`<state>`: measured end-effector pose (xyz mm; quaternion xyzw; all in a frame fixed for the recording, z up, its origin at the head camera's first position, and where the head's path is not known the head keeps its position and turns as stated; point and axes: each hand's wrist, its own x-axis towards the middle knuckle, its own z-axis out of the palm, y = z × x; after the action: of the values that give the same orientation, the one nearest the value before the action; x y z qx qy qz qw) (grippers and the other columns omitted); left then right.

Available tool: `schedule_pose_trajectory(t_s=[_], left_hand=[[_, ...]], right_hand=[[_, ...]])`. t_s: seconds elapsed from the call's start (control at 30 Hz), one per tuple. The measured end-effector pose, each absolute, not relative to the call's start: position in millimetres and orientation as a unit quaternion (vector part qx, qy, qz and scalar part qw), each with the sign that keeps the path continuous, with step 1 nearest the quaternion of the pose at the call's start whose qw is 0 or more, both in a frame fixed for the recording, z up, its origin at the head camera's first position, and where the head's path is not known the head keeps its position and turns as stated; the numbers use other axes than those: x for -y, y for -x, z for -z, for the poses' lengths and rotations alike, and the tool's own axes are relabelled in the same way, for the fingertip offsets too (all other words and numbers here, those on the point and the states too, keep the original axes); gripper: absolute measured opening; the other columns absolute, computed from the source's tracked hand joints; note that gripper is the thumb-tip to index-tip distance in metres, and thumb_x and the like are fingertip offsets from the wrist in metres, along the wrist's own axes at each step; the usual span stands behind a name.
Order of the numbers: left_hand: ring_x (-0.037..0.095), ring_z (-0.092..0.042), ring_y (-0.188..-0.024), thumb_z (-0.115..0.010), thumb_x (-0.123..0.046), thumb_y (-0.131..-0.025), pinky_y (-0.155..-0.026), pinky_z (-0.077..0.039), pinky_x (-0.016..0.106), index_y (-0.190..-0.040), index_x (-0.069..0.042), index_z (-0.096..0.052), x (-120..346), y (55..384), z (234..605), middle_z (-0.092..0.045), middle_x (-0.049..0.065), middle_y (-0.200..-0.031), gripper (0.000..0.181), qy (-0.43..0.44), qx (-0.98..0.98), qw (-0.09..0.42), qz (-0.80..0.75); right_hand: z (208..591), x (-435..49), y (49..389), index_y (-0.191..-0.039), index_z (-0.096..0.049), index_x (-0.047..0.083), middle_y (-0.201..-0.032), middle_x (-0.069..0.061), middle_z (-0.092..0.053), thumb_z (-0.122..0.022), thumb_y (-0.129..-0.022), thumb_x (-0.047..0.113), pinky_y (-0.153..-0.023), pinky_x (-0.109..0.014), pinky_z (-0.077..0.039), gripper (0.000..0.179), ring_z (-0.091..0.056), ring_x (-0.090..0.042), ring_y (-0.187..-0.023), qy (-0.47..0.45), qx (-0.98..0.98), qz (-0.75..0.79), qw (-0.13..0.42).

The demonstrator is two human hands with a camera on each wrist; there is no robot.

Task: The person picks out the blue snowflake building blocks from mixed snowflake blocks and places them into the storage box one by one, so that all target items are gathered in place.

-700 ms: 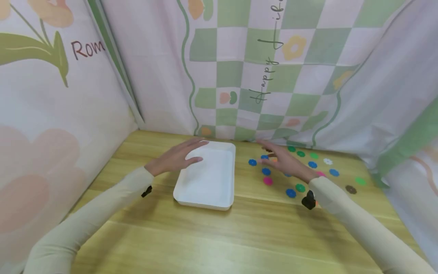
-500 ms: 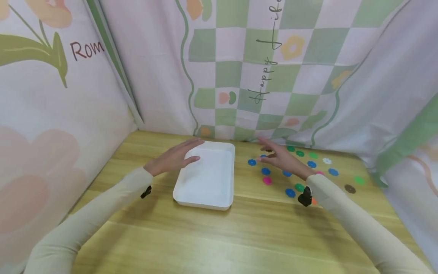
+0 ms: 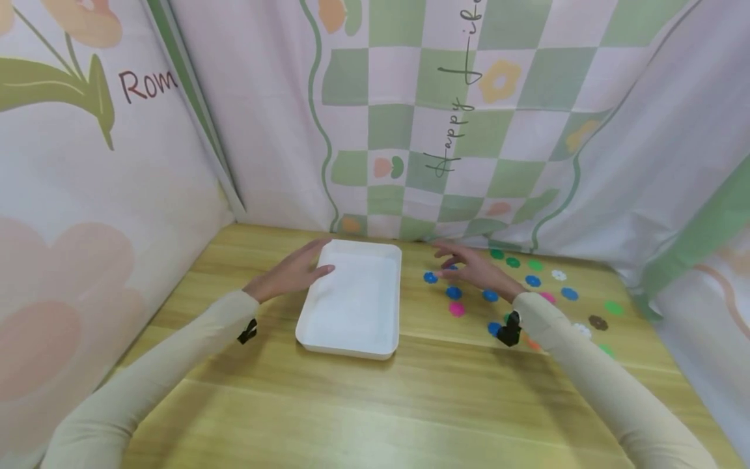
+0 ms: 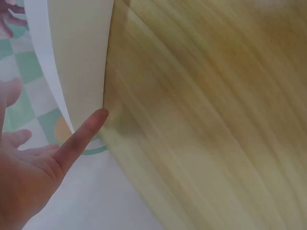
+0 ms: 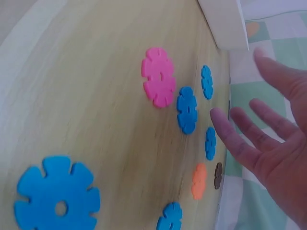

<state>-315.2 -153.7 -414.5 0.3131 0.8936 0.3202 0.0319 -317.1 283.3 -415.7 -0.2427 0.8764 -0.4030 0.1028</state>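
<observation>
A shallow white tray lies on the wooden table in the head view. My left hand is at its far left side, fingers fairly straight and thumb over the rim. In the left wrist view one fingertip appears against the lower edge of the tray wall; whether it presses there I cannot tell. Above the left part of the scattered plastic flower discs is my right hand, holding nothing. Its spread fingers stay apart from a blue disc and a pink disc.
More flower discs, among them a white one, a brown one and a light green one, lie flat across the table's right side. A checked curtain hangs along the back edge. Another printed cloth closes off the left.
My left hand has shifted slightly left, from over the tray to its side. The right hand has drifted left toward the tray. Tray and discs stay in place.
</observation>
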Motion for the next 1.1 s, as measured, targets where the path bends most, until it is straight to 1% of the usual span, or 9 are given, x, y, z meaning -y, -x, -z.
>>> schedule_pose_trajectory(t_s=[0.13,0.33,0.47,0.6,0.67,0.73,0.87,0.97,1.1], left_hand=[[0.044,-0.044,-0.146,-0.055,-0.029,-0.111,-0.121,-0.042,0.058,-0.165,-0.004,-0.025,153.2,316.8,417.9,-0.031,0.023,-0.168,0.067,-0.29,-0.881,0.045,-0.372],[0.046,-0.056,-0.135,-0.049,-0.039,-0.112,-0.103,-0.059,0.054,-0.168,-0.01,-0.015,151.5,315.2,428.2,-0.03,0.027,-0.167,0.072,-0.187,-0.876,0.126,-0.427],[0.029,-0.069,-0.092,-0.048,-0.033,-0.113,-0.075,-0.068,0.041,-0.169,-0.008,-0.01,154.7,314.1,428.7,-0.028,0.029,-0.167,0.072,-0.166,-0.863,0.169,-0.447],[0.015,-0.056,-0.06,-0.048,-0.018,-0.113,-0.062,-0.065,0.033,-0.168,-0.006,-0.01,157.5,316.3,423.4,-0.028,0.031,-0.166,0.068,-0.164,-0.855,0.183,-0.456],[0.021,-0.063,-0.067,-0.048,-0.012,-0.112,-0.06,-0.065,0.032,-0.168,-0.004,-0.01,158.2,317.5,422.9,-0.028,0.031,-0.166,0.067,-0.16,-0.851,0.186,-0.465],[0.032,-0.072,-0.095,-0.047,-0.007,-0.111,-0.061,-0.065,0.032,-0.167,-0.002,-0.009,159.0,317.6,422.6,-0.026,0.031,-0.167,0.069,-0.151,-0.84,0.198,-0.482],[0.048,-0.046,-0.144,-0.047,-0.004,-0.109,-0.066,-0.067,0.034,-0.167,-0.001,-0.007,160.0,318.1,424.0,-0.021,0.029,-0.169,0.07,-0.135,-0.819,0.22,-0.513],[0.05,-0.038,-0.148,-0.047,-0.004,-0.109,-0.07,-0.068,0.038,-0.167,-0.002,-0.011,158.9,319.9,425.8,-0.02,0.028,-0.17,0.068,-0.13,-0.805,0.227,-0.533],[0.05,-0.042,-0.146,-0.048,-0.003,-0.109,-0.074,-0.068,0.042,-0.167,-0.005,-0.019,157.0,324.1,428.0,-0.021,0.025,-0.171,0.065,-0.129,-0.789,0.23,-0.554]], right_hand=[[420.7,-280.5,320.8,-0.162,-0.033,0.002,-0.15,-0.035,-0.046,-0.07,-0.102,0.013,-0.096,-0.051,-0.063,0.071,-0.054,-0.052,-0.132,0.24,-0.868,0.418,0.119],[430.9,-277.8,320.2,-0.161,-0.035,0.001,-0.147,-0.036,-0.049,-0.07,-0.101,0.009,-0.094,-0.052,-0.064,0.07,-0.057,-0.052,-0.126,0.244,-0.866,0.419,0.124],[438.1,-276.1,321.8,-0.158,-0.038,-0.002,-0.146,-0.035,-0.05,-0.072,-0.099,0.007,-0.097,-0.056,-0.061,0.069,-0.059,-0.051,-0.125,0.245,-0.875,0.397,0.128],[439.4,-271.2,325.7,-0.152,-0.042,-0.01,-0.14,-0.036,-0.054,-0.074,-0.096,0.003,-0.1,-0.06,-0.057,0.066,-0.061,-0.05,-0.119,0.262,-0.885,0.369,0.113],[440.1,-270.0,327.0,-0.148,-0.045,-0.013,-0.137,-0.036,-0.056,-0.074,-0.095,0.001,-0.1,-0.06,-0.056,0.062,-0.063,-0.049,-0.116,0.266,-0.887,0.363,0.106],[440.8,-269.1,328.4,-0.142,-0.049,-0.016,-0.132,-0.036,-0.06,-0.074,-0.095,0.0,-0.096,-0.056,-0.058,0.055,-0.064,-0.046,-0.111,0.269,-0.888,0.359,0.104],[443.7,-268.2,331.1,-0.133,-0.058,-0.016,-0.117,-0.03,-0.066,-0.074,-0.096,0.002,-0.087,-0.04,-0.059,0.045,-0.064,-0.036,-0.102,0.255,-0.893,0.354,0.112],[444.5,-268.8,331.9,-0.13,-0.06,-0.015,-0.112,-0.028,-0.067,-0.074,-0.096,0.002,-0.084,-0.035,-0.057,0.04,-0.064,-0.035,-0.1,0.254,-0.893,0.354,0.11],[442.6,-268.7,329.6,-0.126,-0.062,-0.015,-0.114,-0.029,-0.066,-0.073,-0.096,0.001,-0.09,-0.041,-0.057,0.035,-0.064,-0.039,-0.104,0.254,-0.889,0.366,0.105]])
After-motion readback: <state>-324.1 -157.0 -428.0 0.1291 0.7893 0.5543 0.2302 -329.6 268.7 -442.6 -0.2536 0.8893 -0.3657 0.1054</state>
